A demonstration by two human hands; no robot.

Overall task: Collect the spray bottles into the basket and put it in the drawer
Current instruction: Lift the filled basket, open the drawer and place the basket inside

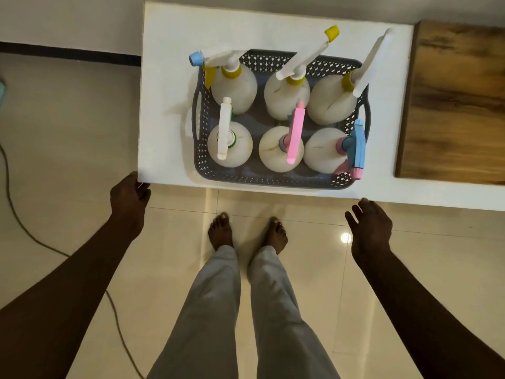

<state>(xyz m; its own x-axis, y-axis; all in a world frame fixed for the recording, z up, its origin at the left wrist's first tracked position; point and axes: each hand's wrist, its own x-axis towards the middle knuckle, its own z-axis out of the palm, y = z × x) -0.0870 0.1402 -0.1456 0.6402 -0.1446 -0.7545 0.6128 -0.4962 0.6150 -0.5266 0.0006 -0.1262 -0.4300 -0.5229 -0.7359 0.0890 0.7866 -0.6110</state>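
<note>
A dark grey perforated basket (262, 179) sits on a white surface (166, 110). Inside it stand several whitish spray bottles in two rows, among them one with a pink sprayer (295, 134), one with a blue and pink sprayer (356, 146) and one with a white sprayer (224, 127). My left hand (128, 201) rests on the white surface's near left corner, fingers curled over the edge. Fingers spread and holding nothing, my right hand (369, 228) hovers just below the surface's near edge, to the right of the basket.
A brown wooden top (453, 105) adjoins the white surface on the right. A cable (16, 214) trails over the glossy tiled floor (68, 132) at the left. My bare feet (246, 233) stand close below the surface's front edge.
</note>
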